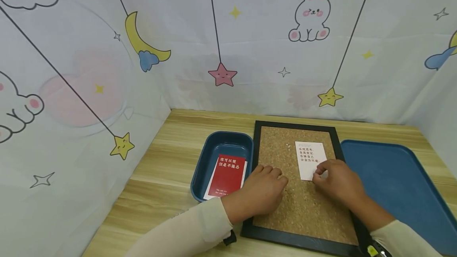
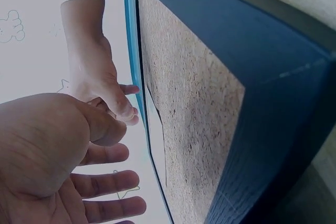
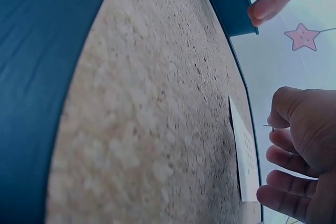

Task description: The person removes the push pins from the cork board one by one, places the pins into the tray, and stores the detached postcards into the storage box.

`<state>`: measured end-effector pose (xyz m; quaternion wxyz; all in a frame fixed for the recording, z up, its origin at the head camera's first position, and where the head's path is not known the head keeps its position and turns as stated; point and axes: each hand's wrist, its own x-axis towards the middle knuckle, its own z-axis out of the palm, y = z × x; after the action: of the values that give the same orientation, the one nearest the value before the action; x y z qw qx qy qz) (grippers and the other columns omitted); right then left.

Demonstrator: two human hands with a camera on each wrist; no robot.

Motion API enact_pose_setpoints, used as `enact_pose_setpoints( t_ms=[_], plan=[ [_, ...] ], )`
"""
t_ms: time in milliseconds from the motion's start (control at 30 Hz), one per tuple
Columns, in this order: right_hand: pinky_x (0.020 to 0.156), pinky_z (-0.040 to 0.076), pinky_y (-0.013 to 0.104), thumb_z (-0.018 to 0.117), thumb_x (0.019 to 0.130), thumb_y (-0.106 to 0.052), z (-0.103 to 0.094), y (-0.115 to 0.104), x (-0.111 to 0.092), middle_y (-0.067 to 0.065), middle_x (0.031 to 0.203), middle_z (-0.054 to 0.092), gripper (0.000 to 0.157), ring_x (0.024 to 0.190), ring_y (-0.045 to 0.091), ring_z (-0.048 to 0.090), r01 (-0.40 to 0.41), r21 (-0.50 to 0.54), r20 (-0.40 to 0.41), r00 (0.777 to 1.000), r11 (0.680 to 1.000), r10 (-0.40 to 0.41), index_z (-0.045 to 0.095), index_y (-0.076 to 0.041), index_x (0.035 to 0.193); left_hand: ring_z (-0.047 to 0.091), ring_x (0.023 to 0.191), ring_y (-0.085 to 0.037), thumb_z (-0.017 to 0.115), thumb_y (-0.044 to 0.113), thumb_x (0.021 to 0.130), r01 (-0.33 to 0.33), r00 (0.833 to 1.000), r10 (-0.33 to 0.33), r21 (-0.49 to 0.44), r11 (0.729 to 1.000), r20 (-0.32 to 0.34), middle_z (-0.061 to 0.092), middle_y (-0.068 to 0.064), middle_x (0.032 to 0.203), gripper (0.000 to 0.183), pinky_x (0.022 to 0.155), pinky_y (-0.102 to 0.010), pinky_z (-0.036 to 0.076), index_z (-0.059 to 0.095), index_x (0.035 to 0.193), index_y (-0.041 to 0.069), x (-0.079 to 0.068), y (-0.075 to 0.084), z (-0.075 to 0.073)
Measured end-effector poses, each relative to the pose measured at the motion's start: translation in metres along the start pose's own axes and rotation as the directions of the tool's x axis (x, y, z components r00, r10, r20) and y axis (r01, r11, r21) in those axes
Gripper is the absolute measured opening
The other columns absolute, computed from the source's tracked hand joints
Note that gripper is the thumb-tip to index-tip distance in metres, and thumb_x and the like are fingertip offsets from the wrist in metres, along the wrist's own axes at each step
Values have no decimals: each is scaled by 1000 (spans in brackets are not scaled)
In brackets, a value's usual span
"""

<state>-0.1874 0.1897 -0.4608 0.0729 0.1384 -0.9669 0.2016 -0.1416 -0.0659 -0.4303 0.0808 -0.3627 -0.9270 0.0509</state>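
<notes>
A cork board (image 1: 271,146) in a dark frame lies on the table, with a white card (image 1: 307,160) printed with red and dark characters on its upper right. Between thumb and index finger, my right hand (image 1: 339,179) pinches a thin metal pin (image 3: 268,126), held beside the card's lower right corner; the pin's head is hidden by the fingertips. My left hand (image 1: 264,189) is over the left side of the board. In the left wrist view its fingers (image 2: 107,183) are loosely extended, with nothing visible in them.
Left of the board, a blue tray (image 1: 197,169) holds a red card (image 1: 225,177) on top of white ones. A larger, flat blue tray (image 1: 396,181) sits to the right. Small whitish bits (image 1: 288,146) show on the cork. A patterned white curtain (image 1: 257,50) stands behind the table.
</notes>
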Motion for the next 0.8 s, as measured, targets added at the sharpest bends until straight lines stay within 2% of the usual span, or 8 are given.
enact_pose_setpoints(
  t_ms=[267, 433, 567, 667, 800],
  plan=[
    [59, 49, 45, 74, 85, -18, -10, 11, -4, 13, 99, 71, 9, 88, 30, 61, -15, -19, 48, 999, 1000, 16, 75, -9, 86, 61, 111, -18, 62, 32, 100, -4, 1000, 4, -6, 1000, 0, 66, 0, 117, 25, 95, -38, 46, 70, 119, 19, 0, 0, 0],
    [57, 47, 41, 74, 85, -17, -13, 18, -6, 8, 93, 69, 9, 79, 25, 59, -19, -26, 51, 998, 999, 20, 73, -9, 85, 60, 112, -19, 62, 32, 100, -3, 1000, 4, -8, 1000, 11, 66, 0, 118, 25, 96, -38, 46, 69, 120, 19, 1, 0, 0],
    [55, 43, 36, 74, 85, -17, -14, 22, -8, 9, 94, 69, 7, 74, 20, 55, -17, -21, 38, 999, 1000, 18, 71, -11, 81, 59, 112, -19, 62, 32, 100, -5, 1000, 5, -8, 1000, 9, 66, 0, 117, 25, 96, -38, 46, 69, 120, 19, 0, 0, 0],
    [53, 41, 35, 73, 86, -17, -15, 25, -9, 11, 97, 69, 7, 72, 19, 53, -24, -8, 47, 999, 1000, 24, 73, -10, 84, 59, 112, -19, 62, 32, 100, -6, 1000, 6, -10, 1000, 7, 66, 1, 118, 24, 96, -38, 46, 70, 120, 19, 0, 0, 0],
    [52, 39, 34, 73, 86, -17, -17, 29, -11, 7, 90, 66, 7, 69, 18, 49, -27, 3, 55, 998, 1000, 27, 74, -10, 88, 60, 112, -19, 62, 32, 100, -6, 1000, 6, -9, 1000, 4, 66, 1, 118, 24, 96, -38, 46, 70, 119, 20, 0, 0, 1]
  ],
)
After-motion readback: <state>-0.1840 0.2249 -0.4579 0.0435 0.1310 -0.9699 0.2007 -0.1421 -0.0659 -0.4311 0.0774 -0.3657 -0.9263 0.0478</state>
